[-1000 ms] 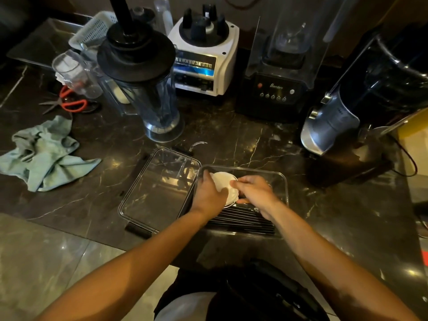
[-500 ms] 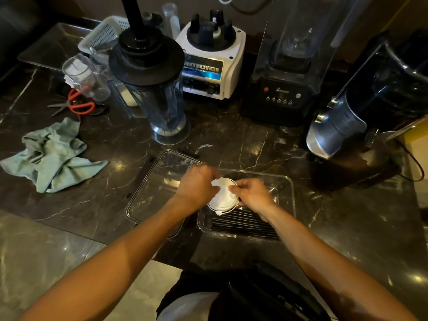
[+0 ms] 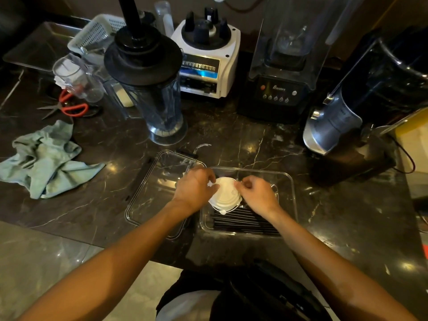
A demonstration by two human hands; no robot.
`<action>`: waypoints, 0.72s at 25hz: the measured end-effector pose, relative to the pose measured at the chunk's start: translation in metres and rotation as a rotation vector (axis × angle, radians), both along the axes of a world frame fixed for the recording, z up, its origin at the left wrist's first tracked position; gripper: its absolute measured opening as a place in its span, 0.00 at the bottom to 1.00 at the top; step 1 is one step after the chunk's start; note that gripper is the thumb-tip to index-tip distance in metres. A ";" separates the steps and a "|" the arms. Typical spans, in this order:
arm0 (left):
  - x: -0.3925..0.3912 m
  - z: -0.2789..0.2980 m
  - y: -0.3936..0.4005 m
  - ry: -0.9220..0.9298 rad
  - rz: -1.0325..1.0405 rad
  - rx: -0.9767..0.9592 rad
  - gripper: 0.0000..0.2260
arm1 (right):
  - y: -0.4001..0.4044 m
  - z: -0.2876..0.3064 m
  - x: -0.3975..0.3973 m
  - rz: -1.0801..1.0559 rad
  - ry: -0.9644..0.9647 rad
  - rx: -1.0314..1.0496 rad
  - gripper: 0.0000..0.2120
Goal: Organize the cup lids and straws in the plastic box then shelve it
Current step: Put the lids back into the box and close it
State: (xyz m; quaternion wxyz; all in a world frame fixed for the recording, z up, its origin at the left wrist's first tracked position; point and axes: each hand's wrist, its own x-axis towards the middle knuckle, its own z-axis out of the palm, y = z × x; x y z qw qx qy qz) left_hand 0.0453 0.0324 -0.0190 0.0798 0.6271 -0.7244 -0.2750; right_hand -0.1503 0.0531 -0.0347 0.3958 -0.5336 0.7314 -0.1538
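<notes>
A clear plastic box (image 3: 293, 198) sits on the dark marble counter near its front edge. Several black straws (image 3: 245, 222) lie along the box's near side. A stack of white cup lids (image 3: 225, 196) rests tilted inside the box above the straws. My left hand (image 3: 195, 189) grips the stack's left edge and my right hand (image 3: 257, 195) pinches its right edge. The box's clear lid (image 3: 150, 193) lies flat to the left, partly under my left wrist.
A blender jar with a black lid (image 3: 152, 89) stands behind the clear lid. A white blender base (image 3: 208, 59), a black blender (image 3: 282, 66) and a juicer (image 3: 361, 107) line the back. A green cloth (image 3: 46, 161) and red scissors (image 3: 69, 106) lie at the left.
Both hands have lowered the stack of white lids into the box, and it now faces upward more than before. The camera view shifted slightly.
</notes>
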 end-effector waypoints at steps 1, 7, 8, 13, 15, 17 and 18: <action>0.006 0.005 -0.003 0.054 0.036 -0.005 0.06 | 0.000 0.007 -0.004 -0.005 0.022 -0.021 0.14; 0.086 0.002 -0.027 0.139 0.258 0.071 0.16 | -0.027 0.058 0.011 -0.039 -0.113 -0.209 0.08; 0.098 -0.001 -0.027 0.108 0.276 0.080 0.20 | -0.035 0.061 0.020 -0.002 -0.127 -0.219 0.07; 0.132 -0.005 -0.018 -0.107 0.326 0.183 0.32 | -0.058 0.063 0.084 0.271 -0.075 -0.225 0.13; 0.144 -0.011 -0.014 -0.102 0.377 0.219 0.34 | -0.061 0.056 0.117 0.400 0.011 -0.181 0.16; 0.154 -0.018 -0.010 -0.106 0.427 0.212 0.33 | -0.058 0.046 0.146 0.503 0.054 -0.069 0.22; 0.158 -0.023 -0.009 -0.112 0.433 0.207 0.32 | -0.055 0.039 0.158 0.538 0.084 -0.008 0.25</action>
